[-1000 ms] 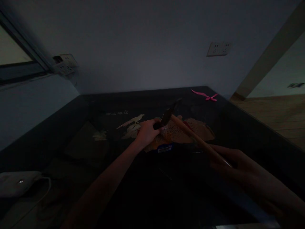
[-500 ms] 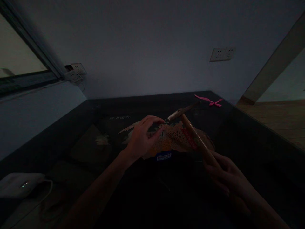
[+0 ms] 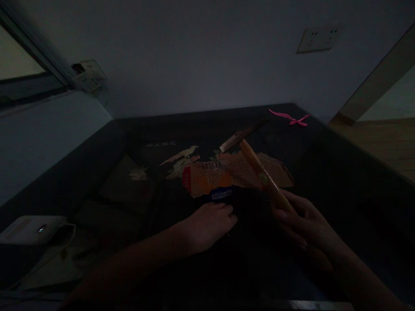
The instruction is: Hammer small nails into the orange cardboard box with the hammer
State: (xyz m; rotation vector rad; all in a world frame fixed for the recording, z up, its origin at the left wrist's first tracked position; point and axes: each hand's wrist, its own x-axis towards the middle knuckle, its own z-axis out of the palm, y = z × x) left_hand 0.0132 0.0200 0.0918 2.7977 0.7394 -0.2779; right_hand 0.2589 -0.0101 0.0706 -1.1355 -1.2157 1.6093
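My right hand (image 3: 304,220) is wrapped around the wooden handle of a hammer (image 3: 259,168). The hammer's metal head is raised over a brown, dotted sheet (image 3: 240,170) with orange and red patches. A row of short, thin, nail-like pieces (image 3: 211,165) shows along the sheet's upper left part. In front of the sheet, my left hand (image 3: 212,226) is low over the dark tabletop with its fingers curled together. A tiny tip of something thin shows beneath those fingers; its kind is hard to make out. Just beyond them lies a blue item with a white label (image 3: 221,194).
The dark glossy table (image 3: 181,125) carries a painted bird and flowers (image 3: 181,157). A pink ribbon (image 3: 293,119) lies at the far right corner. At the left is a white device (image 3: 32,229) with a cable. Wall sockets (image 3: 317,39) are behind. The room is dim.
My left hand has come away from the sheet and the hammer head, moved toward me, and closed over the thin piece on the table. The right hand still holds the hammer. The view has tilted down.
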